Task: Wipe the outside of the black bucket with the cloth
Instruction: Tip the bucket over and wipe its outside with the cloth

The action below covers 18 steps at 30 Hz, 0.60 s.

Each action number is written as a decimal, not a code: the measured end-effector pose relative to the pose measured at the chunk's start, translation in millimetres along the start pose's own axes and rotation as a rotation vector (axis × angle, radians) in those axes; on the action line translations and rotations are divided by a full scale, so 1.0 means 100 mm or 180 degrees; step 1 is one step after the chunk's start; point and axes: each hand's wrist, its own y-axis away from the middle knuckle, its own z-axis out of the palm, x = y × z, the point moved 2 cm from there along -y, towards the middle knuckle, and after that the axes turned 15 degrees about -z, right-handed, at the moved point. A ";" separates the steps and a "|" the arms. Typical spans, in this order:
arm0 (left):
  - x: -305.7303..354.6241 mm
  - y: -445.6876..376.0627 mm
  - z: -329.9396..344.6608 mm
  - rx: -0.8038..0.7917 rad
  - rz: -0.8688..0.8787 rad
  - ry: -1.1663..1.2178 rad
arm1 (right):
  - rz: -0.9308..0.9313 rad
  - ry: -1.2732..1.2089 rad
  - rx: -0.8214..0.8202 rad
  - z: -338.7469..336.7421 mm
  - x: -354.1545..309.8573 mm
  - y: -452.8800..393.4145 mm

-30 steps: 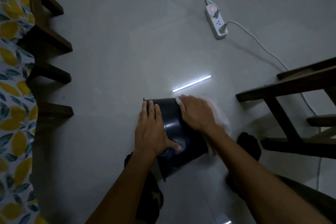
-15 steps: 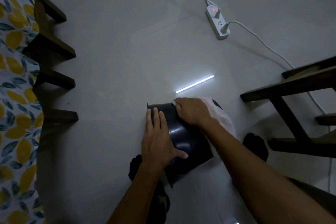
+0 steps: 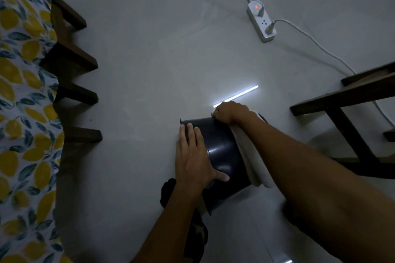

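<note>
The black bucket (image 3: 222, 151) lies tilted on its side on the grey floor, just in front of me. My left hand (image 3: 192, 158) rests flat on its left flank, fingers spread and thumb on the wall, steadying it. My right hand (image 3: 230, 112) is curled over the far edge of the bucket, closed on the white cloth (image 3: 252, 160). The cloth trails back along the bucket's right side under my right forearm, which hides part of it.
A white power strip (image 3: 261, 24) with a red light and plugged cables lies far right on the floor. Dark wooden furniture legs (image 3: 72, 62) stand at left beside a lemon-print fabric (image 3: 21, 92). A wooden chair frame (image 3: 350, 113) stands at right. A bright light reflection streaks the floor.
My right hand has slid with the cloth from the middle of the bucket's wall toward its far edge. My left hand has kept its place on the left side.
</note>
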 end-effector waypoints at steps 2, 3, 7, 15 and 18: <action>0.00 -0.08 -0.03 -0.0037 -0.0029 -0.0048 | 0.0020 0.0137 0.0316 0.03 0.15 0.20; 0.01 -0.11 -0.05 -0.0067 -0.0041 -0.0089 | 0.0074 0.0213 0.0683 0.07 0.26 0.37; 0.05 -0.07 -0.04 -0.0092 -0.0031 -0.0148 | 0.0592 -0.0898 0.1696 0.24 0.72 0.92; 0.13 0.13 -0.18 -0.0439 -0.0185 0.0630 | 0.1435 -0.1412 0.2394 0.30 1.00 1.03; 0.13 0.18 -0.29 -0.0405 -0.0264 0.0868 | 0.1295 -0.1543 0.2427 0.27 0.93 1.11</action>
